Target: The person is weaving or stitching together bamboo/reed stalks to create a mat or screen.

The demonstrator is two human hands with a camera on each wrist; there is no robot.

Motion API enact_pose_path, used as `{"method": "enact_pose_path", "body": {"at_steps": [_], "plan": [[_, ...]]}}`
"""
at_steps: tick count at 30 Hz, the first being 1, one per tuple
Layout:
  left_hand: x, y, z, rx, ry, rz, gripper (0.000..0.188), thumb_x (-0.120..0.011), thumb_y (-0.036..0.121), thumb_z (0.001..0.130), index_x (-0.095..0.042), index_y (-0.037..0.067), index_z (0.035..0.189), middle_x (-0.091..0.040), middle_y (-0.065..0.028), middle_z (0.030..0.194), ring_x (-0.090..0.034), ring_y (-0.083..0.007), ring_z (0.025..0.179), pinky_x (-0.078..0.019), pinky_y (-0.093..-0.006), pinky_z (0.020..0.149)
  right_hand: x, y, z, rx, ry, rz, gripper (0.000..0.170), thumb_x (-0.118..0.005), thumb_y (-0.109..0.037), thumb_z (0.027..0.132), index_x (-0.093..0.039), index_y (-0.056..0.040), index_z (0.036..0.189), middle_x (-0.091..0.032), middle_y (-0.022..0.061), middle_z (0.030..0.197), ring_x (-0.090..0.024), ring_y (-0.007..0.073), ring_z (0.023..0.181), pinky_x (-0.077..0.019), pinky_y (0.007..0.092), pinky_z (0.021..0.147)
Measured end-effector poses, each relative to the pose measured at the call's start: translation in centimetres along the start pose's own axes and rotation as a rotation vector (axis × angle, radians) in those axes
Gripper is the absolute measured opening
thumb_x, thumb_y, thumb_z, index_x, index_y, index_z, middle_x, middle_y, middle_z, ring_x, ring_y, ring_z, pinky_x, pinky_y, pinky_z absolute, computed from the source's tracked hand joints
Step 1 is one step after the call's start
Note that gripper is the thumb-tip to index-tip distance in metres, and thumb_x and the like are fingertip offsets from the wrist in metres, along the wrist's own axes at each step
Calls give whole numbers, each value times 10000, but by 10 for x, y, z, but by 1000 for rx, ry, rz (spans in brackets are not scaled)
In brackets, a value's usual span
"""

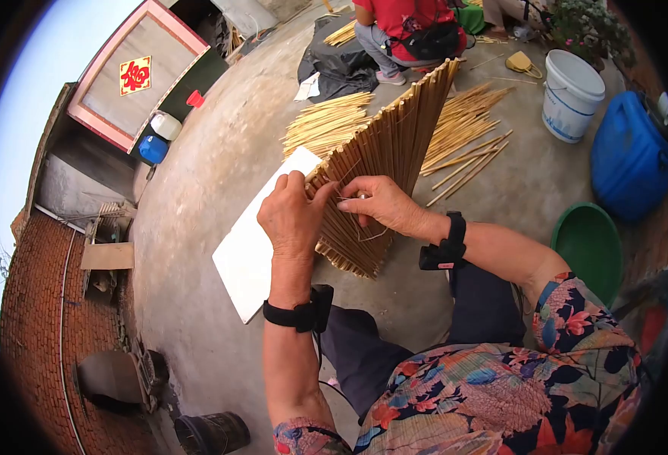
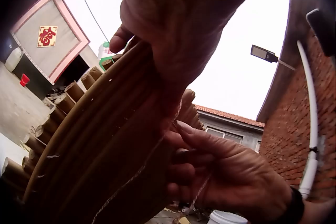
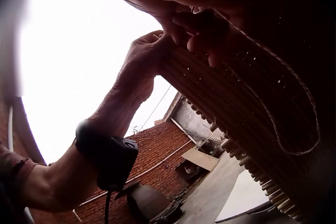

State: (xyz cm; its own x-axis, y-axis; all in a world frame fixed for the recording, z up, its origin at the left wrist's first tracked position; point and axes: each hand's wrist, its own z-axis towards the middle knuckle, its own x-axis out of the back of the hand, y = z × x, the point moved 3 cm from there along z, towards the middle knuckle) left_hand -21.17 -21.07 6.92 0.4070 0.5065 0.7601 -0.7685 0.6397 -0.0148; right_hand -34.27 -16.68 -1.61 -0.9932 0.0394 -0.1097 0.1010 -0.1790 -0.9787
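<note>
A mat of straight stalks bound side by side (image 1: 402, 129) stands tilted up before the person's legs, its cut ends forming a stepped edge. The left hand (image 1: 292, 216) grips the mat's near upper corner, fingers curled over the edge. Close beside it, the right hand (image 1: 391, 205) pinches a thin twisted twine (image 2: 126, 184) between thumb and forefinger, against the mat's face. A slack loop of that twine (image 3: 316, 119) hangs below the right hand in the right wrist view. Left fingertips are partly hidden behind the mat.
Loose stalks (image 1: 466, 125) lie on the concrete beyond the mat, with another pile (image 1: 322, 121) to its left. A white board (image 1: 247, 250) lies left of the mat. A white bucket (image 1: 572, 95), blue jug (image 1: 629, 159) and green basin (image 1: 588, 250) stand right. Someone in red (image 1: 409, 30) crouches ahead.
</note>
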Motion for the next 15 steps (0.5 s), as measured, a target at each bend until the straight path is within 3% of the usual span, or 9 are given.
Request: {"method": "enact_pose_path", "body": {"at_steps": [3,7,9,10,11,13,14,15], "plan": [[1,2,1,24,-45,-6,414,-749,409,693,-535,58,747,-580,-78,737,-592,-302,657,-448,-388,559,-4,8,1,-105,-47,257,200,-663,-170,854,-612,20,890,-560,8,685,-544,77,573,-448,216,506],[-4,0,3,6,11,-4,365,-770,382,667,-591,78,761,-594,-66,714,-605,-282,610,-469,-369,541,2,7,-14,-34,-62,251,168,-664,-160,851,-616,-1,875,-576,7,761,-556,74,691,-465,214,611],[-7,-4,5,-13,18,-8,357,-763,384,675,-598,85,778,-596,-63,720,-606,-281,615,-470,-366,547,2,-6,-28,279,-78,19,104,-640,-123,867,-610,-26,890,-566,35,945,-549,88,863,-469,233,764],[-7,-5,6,-25,32,-14,350,-757,385,683,-605,91,795,-598,-60,726,-607,-281,621,-472,-363,553,2,-10,-34,274,-68,104,85,-640,-105,856,-591,-35,863,-547,78,1088,-555,150,987,-441,295,889],[-7,-4,6,-34,29,-9,350,-757,385,683,-605,91,795,-598,-60,726,-607,-281,621,-472,-363,553,2,-16,-36,278,-63,111,85,-640,-105,856,-591,-35,863,-547,78,1088,-555,150,987,-441,295,889],[-7,-3,7,-6,17,4,345,-744,395,696,-601,98,798,-595,-54,728,-609,-279,635,-469,-360,557,1,-41,-44,744,47,-250,84,-625,-95,856,-568,-39,831,-539,117,1158,-561,228,1062,-390,368,977],[-9,-4,7,-12,18,4,345,-744,395,696,-601,98,798,-595,-54,728,-609,-279,635,-469,-360,557,-4,-49,-40,851,53,-176,94,-643,-109,827,-574,-46,816,-597,85,1064,-595,249,933,-376,373,976],[-10,-4,7,-33,31,-26,356,-741,408,697,-590,98,788,-590,-53,724,-604,-277,631,-461,-360,544,-9,-53,-35,852,61,-175,94,-643,-109,827,-574,-46,816,-597,85,1064,-595,249,933,-376,373,976]]}}
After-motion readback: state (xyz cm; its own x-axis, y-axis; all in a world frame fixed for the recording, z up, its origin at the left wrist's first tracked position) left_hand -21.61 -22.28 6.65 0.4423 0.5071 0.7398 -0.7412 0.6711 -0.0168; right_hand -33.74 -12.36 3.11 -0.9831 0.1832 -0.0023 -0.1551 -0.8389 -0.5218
